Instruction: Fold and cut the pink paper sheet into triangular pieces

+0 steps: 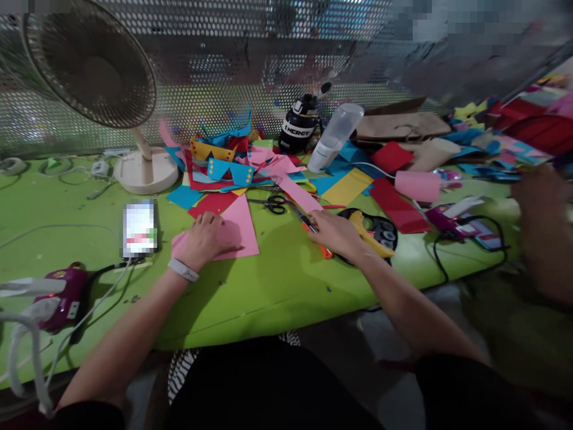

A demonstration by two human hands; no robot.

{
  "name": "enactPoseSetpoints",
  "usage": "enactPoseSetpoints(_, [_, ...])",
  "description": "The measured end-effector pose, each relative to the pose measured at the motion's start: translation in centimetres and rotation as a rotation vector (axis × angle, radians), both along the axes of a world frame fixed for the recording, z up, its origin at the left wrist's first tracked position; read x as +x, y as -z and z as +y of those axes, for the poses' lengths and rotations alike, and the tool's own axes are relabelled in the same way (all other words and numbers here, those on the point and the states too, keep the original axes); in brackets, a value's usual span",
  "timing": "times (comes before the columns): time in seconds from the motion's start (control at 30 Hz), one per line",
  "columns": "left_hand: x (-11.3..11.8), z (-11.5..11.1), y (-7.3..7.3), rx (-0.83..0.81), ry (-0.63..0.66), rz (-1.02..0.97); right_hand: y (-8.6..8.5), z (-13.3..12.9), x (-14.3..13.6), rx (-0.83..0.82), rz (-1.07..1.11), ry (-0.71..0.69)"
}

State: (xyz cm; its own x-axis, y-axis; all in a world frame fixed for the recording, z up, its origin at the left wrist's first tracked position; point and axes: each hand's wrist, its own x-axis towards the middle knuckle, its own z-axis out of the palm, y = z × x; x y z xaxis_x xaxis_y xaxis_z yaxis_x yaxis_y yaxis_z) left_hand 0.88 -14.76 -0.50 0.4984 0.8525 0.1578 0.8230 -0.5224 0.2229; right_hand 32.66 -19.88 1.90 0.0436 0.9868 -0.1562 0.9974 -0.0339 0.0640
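My left hand (206,240), with a pale band at the wrist, presses on a sheet of pink paper (246,230). Its fingers are partly curled and its thumb stretches out across the sheet. To the right, my right hand (336,233) has its fingers closed around an orange-and-black handled tool (327,252). The tool looks like scissors, though the hand covers much of it. Between the hands, a little farther back, lie black-handled scissors (276,205). A yellow banana-shaped piece (373,239) on a black item (388,232) lies beside my right wrist.
Blue paper glasses (230,172), yellow ones (212,149) and coloured scraps are heaped behind. A black bottle (296,128), clear bottle (335,137), fan (145,170), phone (139,230) and purple glue guns with cords (67,295) surround the work. Another person's arm (544,227) reaches in at right.
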Motion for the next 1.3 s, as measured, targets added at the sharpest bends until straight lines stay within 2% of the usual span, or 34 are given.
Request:
enactPoseSetpoints(0.17, [0.1,0.3,-0.2,-0.074,0.020,-0.050,-0.1,-0.4,0.2,-0.013,0.084,-0.029])
enactPoseSetpoints(0.27, [0.0,0.5,-0.4,-0.087,0.029,-0.092,-0.2,-1.3,0.6,0.091,0.188,-0.048])
enactPoseSetpoints(0.37, [-0.2,0.5,-0.5,-0.083,0.082,-0.142,-0.4,-1.9,0.9,0.234,0.320,-0.001])
enactPoseSetpoints(0.47, [-0.3,0.5,-0.5,-0.100,0.134,-0.262,-0.3,-1.6,0.8,0.233,0.495,0.014])
enactPoseSetpoints(0.6, [-0.2,0.9,-0.2,-0.087,0.178,-0.393,0.7,-0.1,0.1,0.073,0.685,-0.130])
enactPoseSetpoints(0.77, [-0.1,1.0,0.1,-0.070,0.150,-0.423,2.1,1.5,-0.3,-0.067,0.658,-0.390])
enactPoseSetpoints(0.9, [0.0,0.9,0.4,-0.073,0.186,-0.357,1.9,1.8,0.0,-0.156,0.595,-0.523])
enactPoseSetpoints(1.0, [0.1,0.7,0.3,-0.018,0.155,-0.251,1.8,1.8,0.0,-0.173,0.548,-0.595])
enactPoseSetpoints(1.07, [0.1,0.4,0.1,0.039,0.144,-0.142,1.9,1.6,0.1,-0.129,0.526,-0.617])
enactPoseSetpoints(1.17, [-0.2,-0.6,0.0,0.067,0.258,0.056,2.6,1.3,0.1,-0.029,0.523,-0.647])
enactPoseSetpoints(1.23, [-0.6,-1.4,0.4,0.053,0.343,0.153,3.1,0.9,0.1,0.040,0.511,-0.673])
enactPoseSetpoints(1.3, [-1.0,-2.1,1.1,0.040,0.362,0.198,3.7,0.5,0.1,0.111,0.472,-0.680])
